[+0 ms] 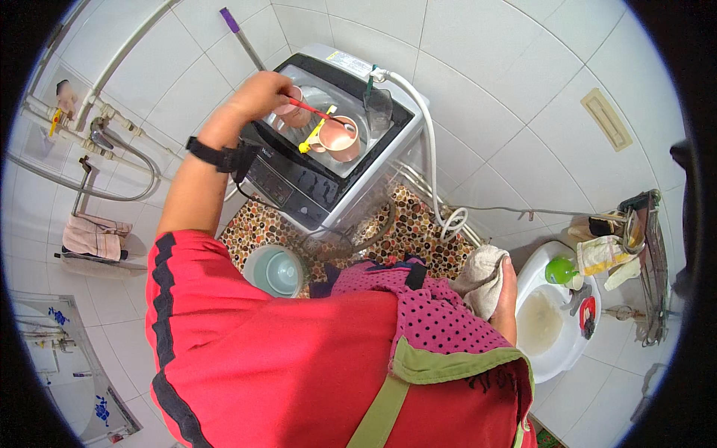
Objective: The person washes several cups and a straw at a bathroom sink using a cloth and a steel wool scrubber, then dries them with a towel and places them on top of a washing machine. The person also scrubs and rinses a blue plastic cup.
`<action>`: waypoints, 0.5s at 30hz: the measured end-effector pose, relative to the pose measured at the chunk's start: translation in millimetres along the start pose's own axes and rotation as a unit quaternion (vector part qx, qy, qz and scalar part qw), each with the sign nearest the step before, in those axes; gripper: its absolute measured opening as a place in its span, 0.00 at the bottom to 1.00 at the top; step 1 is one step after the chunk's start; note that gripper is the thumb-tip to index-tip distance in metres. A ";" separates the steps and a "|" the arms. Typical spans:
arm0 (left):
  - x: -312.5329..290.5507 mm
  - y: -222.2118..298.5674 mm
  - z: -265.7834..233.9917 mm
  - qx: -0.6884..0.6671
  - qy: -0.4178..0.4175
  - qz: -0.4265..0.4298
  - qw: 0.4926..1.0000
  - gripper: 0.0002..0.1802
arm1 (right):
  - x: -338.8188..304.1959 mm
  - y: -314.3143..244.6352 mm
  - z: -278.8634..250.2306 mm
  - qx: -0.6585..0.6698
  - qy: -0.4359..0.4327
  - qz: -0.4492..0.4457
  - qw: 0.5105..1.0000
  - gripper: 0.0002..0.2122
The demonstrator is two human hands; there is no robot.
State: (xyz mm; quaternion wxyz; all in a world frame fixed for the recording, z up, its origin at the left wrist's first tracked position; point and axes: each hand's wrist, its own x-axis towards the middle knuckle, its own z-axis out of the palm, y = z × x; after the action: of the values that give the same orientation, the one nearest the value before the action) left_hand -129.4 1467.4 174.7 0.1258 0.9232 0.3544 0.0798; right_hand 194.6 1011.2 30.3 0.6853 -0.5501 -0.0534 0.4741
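Note:
My left hand reaches over the lid of a top-loading washing machine, its fingers closed on the end of a red toothbrush. The brush's far end lies over the mouth of a pink cup. Left of that cup a yellow toothbrush rests on the lid. Another pink cup stands partly hidden by my left hand. A clear grey cup holding a dark green brush is at the lid's right. Down at the right, my right hand grips a beige cloth; most of its fingers are hidden.
A white washbasin at the right carries a green bottle. Towels hang on a rack beside it. A pale bucket stands on the pebble-patterned floor. A white hose runs down behind the machine. Pipes line the left wall.

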 end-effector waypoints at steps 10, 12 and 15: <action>-69.8 -142.4 43.8 -0.534 0.264 -0.279 0.753 0.07 | 5.5 11.4 -12.2 -0.035 0.040 -0.022 0.998 0.21; -73.2 -164.9 85.3 -0.561 0.281 -0.345 0.698 0.04 | 6.5 12.6 -11.0 -0.022 0.030 -0.019 0.999 0.21; -70.7 -179.9 137.5 -0.540 0.298 -0.426 0.662 0.03 | 6.4 12.2 -6.1 -0.030 0.037 -0.018 0.999 0.21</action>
State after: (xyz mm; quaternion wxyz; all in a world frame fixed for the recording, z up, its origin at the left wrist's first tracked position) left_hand -263.0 1524.6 -12.7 0.5106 0.3685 0.6218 0.4656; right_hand 194.5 1010.8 15.3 0.6787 -0.5863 -0.0522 0.4391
